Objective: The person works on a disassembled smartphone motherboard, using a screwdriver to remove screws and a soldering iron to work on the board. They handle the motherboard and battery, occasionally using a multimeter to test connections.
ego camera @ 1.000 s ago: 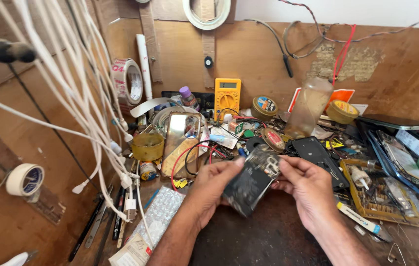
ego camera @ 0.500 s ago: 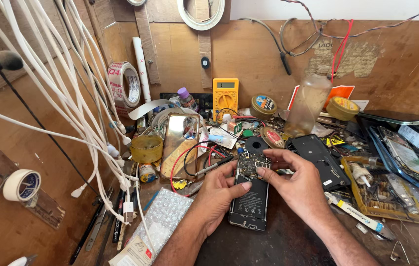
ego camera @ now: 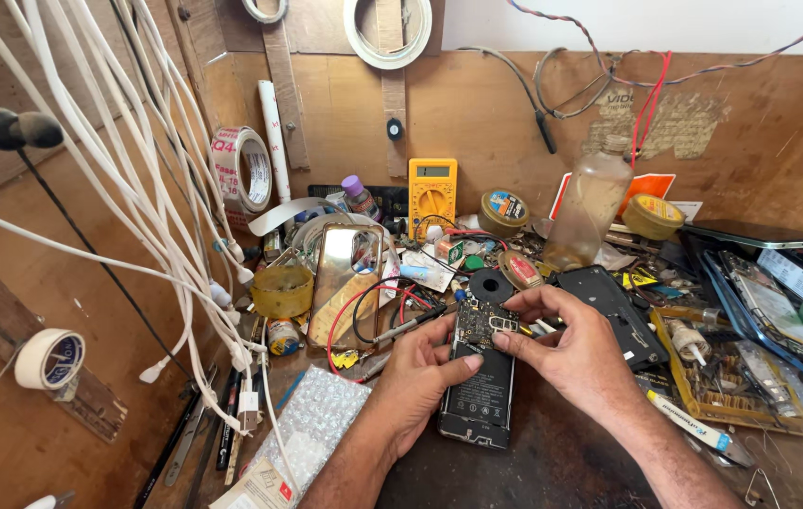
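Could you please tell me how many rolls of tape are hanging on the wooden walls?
4: one top centre, a partly cropped one beside it, a printed roll at left, and a white roll low left. Others may be hidden.

Bundle of white cables (ego camera: pixel 151 203) hanging at upper left, yellow handheld multimeter (ego camera: pixel 432 188) at centre top against the wooden back wall, cloudy plastic bottle (ego camera: pixel 592 207) right of centre, roll of white tape (ego camera: pixel 49 359) at left edge, bubble-wrap sheet (ego camera: pixel 312 429) on the dark worktop (ego camera: pixel 571 462) at lower centre
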